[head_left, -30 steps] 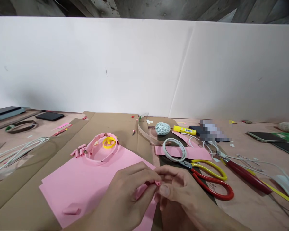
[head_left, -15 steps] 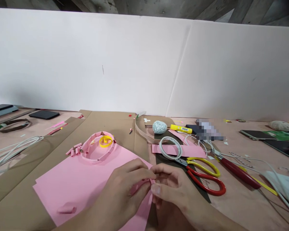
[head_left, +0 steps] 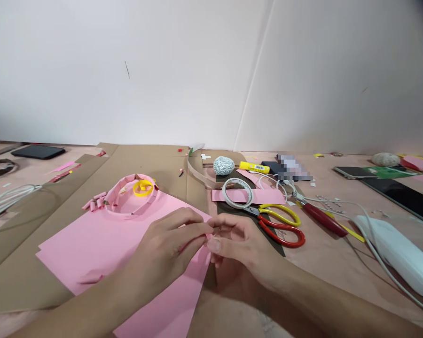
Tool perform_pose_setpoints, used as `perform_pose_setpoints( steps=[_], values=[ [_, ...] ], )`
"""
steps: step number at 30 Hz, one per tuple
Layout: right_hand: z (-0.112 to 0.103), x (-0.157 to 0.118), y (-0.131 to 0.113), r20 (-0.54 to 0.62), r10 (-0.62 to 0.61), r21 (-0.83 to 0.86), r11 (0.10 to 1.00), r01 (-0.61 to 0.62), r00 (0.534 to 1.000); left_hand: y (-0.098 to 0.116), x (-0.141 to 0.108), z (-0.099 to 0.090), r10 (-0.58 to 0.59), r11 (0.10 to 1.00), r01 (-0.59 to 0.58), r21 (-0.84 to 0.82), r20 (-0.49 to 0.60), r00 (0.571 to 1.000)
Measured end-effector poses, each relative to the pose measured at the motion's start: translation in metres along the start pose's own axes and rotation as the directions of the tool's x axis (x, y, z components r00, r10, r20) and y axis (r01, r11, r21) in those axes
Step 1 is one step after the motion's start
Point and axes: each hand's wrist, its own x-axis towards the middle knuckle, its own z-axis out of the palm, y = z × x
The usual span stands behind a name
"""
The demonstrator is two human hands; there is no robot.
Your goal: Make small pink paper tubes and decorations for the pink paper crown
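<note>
My left hand [head_left: 172, 244] and my right hand [head_left: 236, 241] meet above the right edge of the pink paper sheets [head_left: 120, 249]. Both have their fingers pinched together on a small piece of pink paper [head_left: 209, 234], mostly hidden between the fingertips. Behind my left hand, a pink paper ring [head_left: 127, 214] lies at the sheets' far edge, with a yellow paper loop [head_left: 143, 188] inside it. Short pink paper rolls [head_left: 96, 201] are bunched to the ring's left. Another pink roll [head_left: 91, 277] rests on the sheets near my left forearm.
Right of my hands lie scissors [head_left: 281, 226] with red and yellow handles, a tape roll [head_left: 237, 193] on a pink strip [head_left: 268, 196], and red-handled pliers [head_left: 324, 218]. Beyond are a glue stick [head_left: 254, 167] and a speckled ball [head_left: 223, 165]. A white device [head_left: 402, 256] and cables sit far right.
The view has tilted down and shifted slightly to the right, so more of the white device shows. Both hands keep their pinch on the pink paper, with little change in their pose.
</note>
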Motion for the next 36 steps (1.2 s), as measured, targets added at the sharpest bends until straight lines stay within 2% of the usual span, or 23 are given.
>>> perform_pose_setpoints(
  steps=[8,19,27,31,36],
  values=[
    [0.001,0.001,0.003,0.006,0.001,-0.001,1.0,-0.001,1.0,0.001,0.0,0.0,0.03,0.998,-0.029,0.054,-0.009,1.0],
    [0.003,0.001,-0.001,0.008,-0.013,-0.029,0.999,0.013,1.0,-0.001,0.001,0.001,-0.015,1.0,0.015,0.017,-0.02,1.0],
    [0.005,0.001,0.001,-0.033,0.004,-0.026,1.0,-0.005,0.999,0.0,0.001,0.001,-0.009,1.0,0.009,-0.018,-0.041,0.999],
    [0.002,0.001,0.003,0.024,-0.028,0.041,0.999,0.027,0.999,0.004,0.004,0.0,-0.147,0.983,0.142,-0.114,-0.036,0.988],
    [0.002,0.001,0.002,-0.009,-0.055,0.079,0.995,0.056,0.998,0.009,0.011,-0.002,-0.401,0.876,0.384,-0.293,0.001,0.916]
  ],
)
